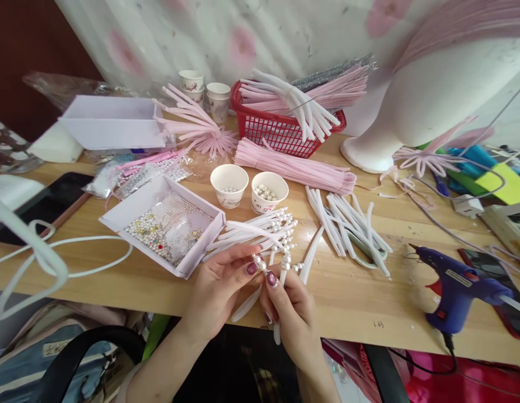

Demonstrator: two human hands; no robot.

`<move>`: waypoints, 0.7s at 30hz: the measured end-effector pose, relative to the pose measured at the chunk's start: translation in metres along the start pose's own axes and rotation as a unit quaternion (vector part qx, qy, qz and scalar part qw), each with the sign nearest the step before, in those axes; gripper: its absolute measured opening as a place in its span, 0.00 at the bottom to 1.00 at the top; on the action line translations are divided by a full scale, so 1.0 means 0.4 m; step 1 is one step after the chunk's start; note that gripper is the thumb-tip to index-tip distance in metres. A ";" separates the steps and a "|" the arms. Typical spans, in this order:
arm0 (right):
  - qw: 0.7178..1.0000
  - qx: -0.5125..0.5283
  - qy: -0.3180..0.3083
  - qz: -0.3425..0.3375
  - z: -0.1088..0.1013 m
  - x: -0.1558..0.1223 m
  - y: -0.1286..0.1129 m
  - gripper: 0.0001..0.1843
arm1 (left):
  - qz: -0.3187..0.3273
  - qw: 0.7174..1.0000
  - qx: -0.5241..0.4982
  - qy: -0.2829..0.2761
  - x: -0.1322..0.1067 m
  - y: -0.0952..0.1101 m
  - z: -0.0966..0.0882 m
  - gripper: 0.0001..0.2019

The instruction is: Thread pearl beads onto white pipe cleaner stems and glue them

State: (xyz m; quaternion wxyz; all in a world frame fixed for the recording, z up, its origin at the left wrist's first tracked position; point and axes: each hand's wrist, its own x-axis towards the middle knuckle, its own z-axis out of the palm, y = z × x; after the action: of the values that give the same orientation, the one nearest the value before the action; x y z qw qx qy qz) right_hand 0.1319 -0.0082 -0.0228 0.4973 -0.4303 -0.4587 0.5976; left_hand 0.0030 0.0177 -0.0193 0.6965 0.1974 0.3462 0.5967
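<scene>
My left hand (pixel 220 285) pinches a white pipe cleaner whose end carries pearl beads (pixel 258 262), at the front edge of the table. Close against it, my right hand (pixel 291 305) is closed on white pipe cleaners, one topped with pearl beads (pixel 286 260). The two hands nearly touch at the fingertips. Just behind them lies a heap of white pipe cleaners (pixel 251 232) with pearl-beaded tips. Two paper cups with pearls stand beyond, the left cup (pixel 229 183) and the right cup (pixel 270 191). Fingers hide part of the held stems.
At left sits a white box (pixel 186 266) of mixed beads. A blue glue gun (pixel 457 285) with a cord rests at right. Behind are a pink pipe cleaner bundle (pixel 293 167), a red basket (pixel 276 133) and a white mannequin head (pixel 431 101). Loose white pipe cleaners (pixel 347 224) lie right of centre.
</scene>
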 end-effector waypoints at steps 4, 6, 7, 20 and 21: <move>1.000 -0.023 0.008 -0.017 0.000 0.000 0.007 0.19 | 0.014 1.000 0.012 0.005 -0.011 -0.001 0.007 0.13; 0.999 -0.014 0.022 -0.022 0.001 0.000 0.014 0.17 | 0.030 0.998 0.044 0.020 -0.016 -0.001 0.009 0.13; 0.999 -0.011 0.031 -0.025 0.002 -0.001 0.018 0.16 | 0.038 0.997 0.063 0.028 -0.019 -0.001 0.010 0.13; 0.998 -0.017 0.009 -0.054 0.001 -0.002 0.025 0.19 | 0.103 0.980 0.169 -0.012 -0.031 0.000 0.007 0.04; 0.999 -0.006 0.006 -0.054 0.000 -0.002 0.025 0.20 | 0.122 0.973 0.193 -0.023 -0.032 0.002 0.006 0.03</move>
State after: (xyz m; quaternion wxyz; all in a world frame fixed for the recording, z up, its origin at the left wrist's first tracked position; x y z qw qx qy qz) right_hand 0.1300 -0.0100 -0.0327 0.5288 -0.4111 -0.4820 0.5648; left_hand 0.0036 0.0058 -0.0138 0.5750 0.3830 0.4118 0.5942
